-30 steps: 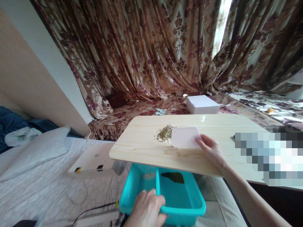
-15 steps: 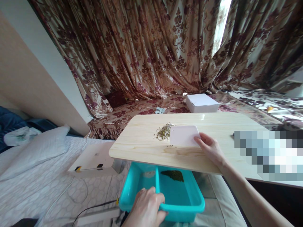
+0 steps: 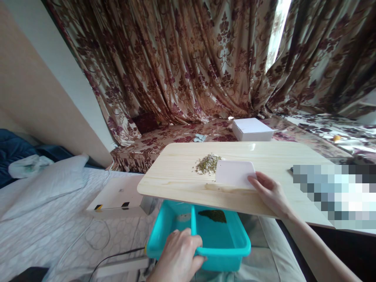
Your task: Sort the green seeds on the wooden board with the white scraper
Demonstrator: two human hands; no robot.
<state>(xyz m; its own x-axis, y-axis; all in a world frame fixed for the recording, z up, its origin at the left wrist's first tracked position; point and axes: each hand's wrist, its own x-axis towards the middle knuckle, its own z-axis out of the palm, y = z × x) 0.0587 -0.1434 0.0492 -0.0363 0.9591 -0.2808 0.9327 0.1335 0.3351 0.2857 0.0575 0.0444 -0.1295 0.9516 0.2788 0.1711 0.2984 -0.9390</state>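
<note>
My right hand [image 3: 272,192] pinches the right edge of a thin white plastic scraper sheet [image 3: 235,173] with rounded corners, held over the wooden tabletop. At the sheet's left edge lies a pile of small green and pale grains [image 3: 208,163], with a few strays around it. My left hand [image 3: 182,250] grips the near rim of a turquoise two-compartment tub [image 3: 225,251] by its divider. Dark green grains [image 3: 216,216] lie in the tub's right compartment, and a few whitish grains [image 3: 183,217] in the left one.
The pale wooden table [image 3: 170,156] overhangs the tub's far end. Behind it stands a white box [image 3: 252,128] on the patterned ledge. On the bed at left lie a flat white box [image 3: 117,194], a cable and a pillow [image 3: 55,184]. A pixelated area covers the table's right side.
The white sheet and my right hand have shifted slightly right and nearer to me. More of the grain pile shows beside the sheet. My left hand keeps its grip on the tub.
</note>
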